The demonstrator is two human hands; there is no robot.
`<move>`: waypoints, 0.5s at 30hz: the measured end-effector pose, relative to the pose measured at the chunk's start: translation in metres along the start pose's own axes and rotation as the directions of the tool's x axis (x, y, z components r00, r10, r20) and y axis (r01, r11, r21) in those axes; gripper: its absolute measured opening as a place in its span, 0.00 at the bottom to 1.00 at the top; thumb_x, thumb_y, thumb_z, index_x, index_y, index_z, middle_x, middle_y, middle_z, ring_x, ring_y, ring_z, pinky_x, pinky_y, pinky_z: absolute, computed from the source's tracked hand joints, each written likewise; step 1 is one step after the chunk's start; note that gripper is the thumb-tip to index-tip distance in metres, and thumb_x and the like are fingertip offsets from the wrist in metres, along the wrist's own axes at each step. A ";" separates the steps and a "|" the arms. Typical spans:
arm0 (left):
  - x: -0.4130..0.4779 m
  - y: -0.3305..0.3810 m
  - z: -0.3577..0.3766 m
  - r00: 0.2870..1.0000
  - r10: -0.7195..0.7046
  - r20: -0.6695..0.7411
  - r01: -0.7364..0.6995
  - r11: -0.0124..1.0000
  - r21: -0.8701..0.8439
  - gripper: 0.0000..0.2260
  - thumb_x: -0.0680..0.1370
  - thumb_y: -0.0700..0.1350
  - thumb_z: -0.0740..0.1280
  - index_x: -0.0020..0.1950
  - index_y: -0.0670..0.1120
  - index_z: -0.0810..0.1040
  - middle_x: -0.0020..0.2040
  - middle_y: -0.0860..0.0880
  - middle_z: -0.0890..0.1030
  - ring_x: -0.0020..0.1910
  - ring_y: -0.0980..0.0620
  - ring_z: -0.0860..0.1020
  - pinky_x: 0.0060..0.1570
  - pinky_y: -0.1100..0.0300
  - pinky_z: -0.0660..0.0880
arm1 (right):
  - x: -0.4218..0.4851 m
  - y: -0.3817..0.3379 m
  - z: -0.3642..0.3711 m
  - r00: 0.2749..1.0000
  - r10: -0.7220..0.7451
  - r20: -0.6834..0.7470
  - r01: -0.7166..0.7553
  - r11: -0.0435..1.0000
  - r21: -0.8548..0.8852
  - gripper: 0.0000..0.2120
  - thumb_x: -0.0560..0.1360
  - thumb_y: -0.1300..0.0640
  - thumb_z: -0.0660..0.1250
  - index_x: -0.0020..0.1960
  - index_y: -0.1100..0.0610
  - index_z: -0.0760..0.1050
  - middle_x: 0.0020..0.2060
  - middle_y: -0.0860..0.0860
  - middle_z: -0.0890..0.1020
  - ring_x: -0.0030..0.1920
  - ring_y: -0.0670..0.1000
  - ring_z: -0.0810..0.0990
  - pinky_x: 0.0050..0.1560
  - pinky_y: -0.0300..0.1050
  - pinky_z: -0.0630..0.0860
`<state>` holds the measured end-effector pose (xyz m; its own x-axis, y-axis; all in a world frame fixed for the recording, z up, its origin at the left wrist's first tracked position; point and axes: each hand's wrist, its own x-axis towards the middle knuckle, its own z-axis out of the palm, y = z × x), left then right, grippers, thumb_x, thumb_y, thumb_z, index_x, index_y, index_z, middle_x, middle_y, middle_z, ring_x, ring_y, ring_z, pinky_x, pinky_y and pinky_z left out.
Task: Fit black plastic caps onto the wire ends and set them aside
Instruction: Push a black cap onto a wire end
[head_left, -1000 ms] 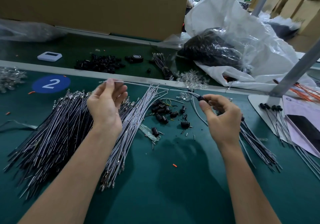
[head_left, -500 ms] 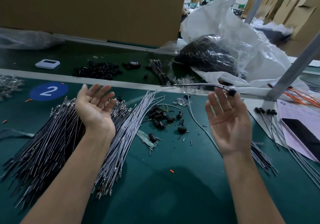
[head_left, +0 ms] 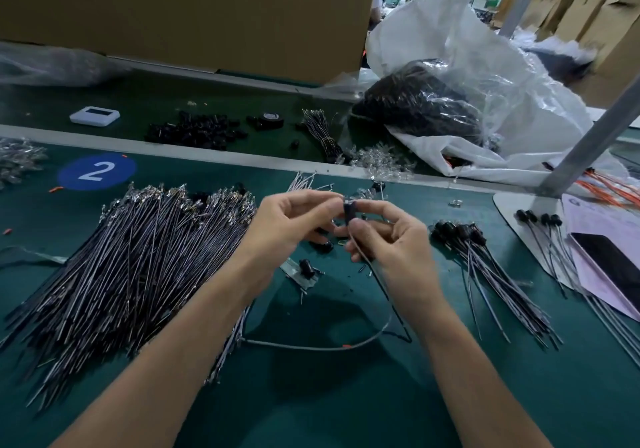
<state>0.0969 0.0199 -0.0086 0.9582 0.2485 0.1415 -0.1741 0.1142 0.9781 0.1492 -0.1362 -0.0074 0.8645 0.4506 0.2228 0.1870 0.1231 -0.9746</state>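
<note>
Left hand (head_left: 294,219) is pinching the black cap (head_left: 349,210), right hand (head_left: 388,239) is gripping the wire (head_left: 311,347); capping is underway, next needing a straight push.

Cap and wire held together above the desk (head_left: 311,406)
The left hand (head_left: 294,222) is pinching a black cap (head_left: 349,210), while the right hand (head_left: 391,239) is gripping the grey wire (head_left: 311,347) at the cap. The wire is curving down across the desk. Uncapped wires (head_left: 138,267) are lying to the left and capped wires (head_left: 485,267) to the right.
</note>
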 end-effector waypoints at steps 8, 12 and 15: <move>-0.001 -0.006 0.003 0.998 0.057 0.009 -0.056 0.997 -0.047 0.10 0.67 0.43 0.75 0.47 0.45 0.84 0.42 0.46 0.86 0.40 0.54 0.83 0.43 0.66 0.77 | -0.003 0.005 0.007 0.998 -0.053 0.014 0.054 0.996 -0.077 0.10 0.75 0.68 0.68 0.52 0.56 0.75 0.36 0.56 0.85 0.33 0.49 0.81 0.36 0.39 0.78; -0.002 -0.005 0.008 0.995 0.078 -0.060 -0.083 0.992 -0.092 0.12 0.66 0.43 0.74 0.47 0.43 0.81 0.44 0.46 0.86 0.40 0.54 0.83 0.43 0.66 0.78 | -0.002 0.004 0.005 0.999 -0.052 0.010 0.053 0.989 -0.139 0.08 0.75 0.64 0.70 0.52 0.56 0.77 0.36 0.54 0.86 0.33 0.48 0.82 0.36 0.38 0.77; 0.000 -0.004 0.008 0.987 0.098 -0.127 -0.112 0.988 -0.106 0.11 0.65 0.44 0.74 0.46 0.45 0.81 0.42 0.49 0.86 0.41 0.56 0.83 0.45 0.65 0.78 | -0.001 0.005 0.003 0.998 -0.061 0.014 0.063 0.966 -0.250 0.08 0.74 0.64 0.71 0.43 0.52 0.81 0.33 0.51 0.85 0.30 0.45 0.80 0.33 0.34 0.74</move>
<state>0.0990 0.0119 -0.0114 0.9000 0.3784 0.2163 -0.3033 0.1873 0.9343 0.1477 -0.1329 -0.0128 0.8447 0.4547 0.2824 0.3517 -0.0739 -0.9332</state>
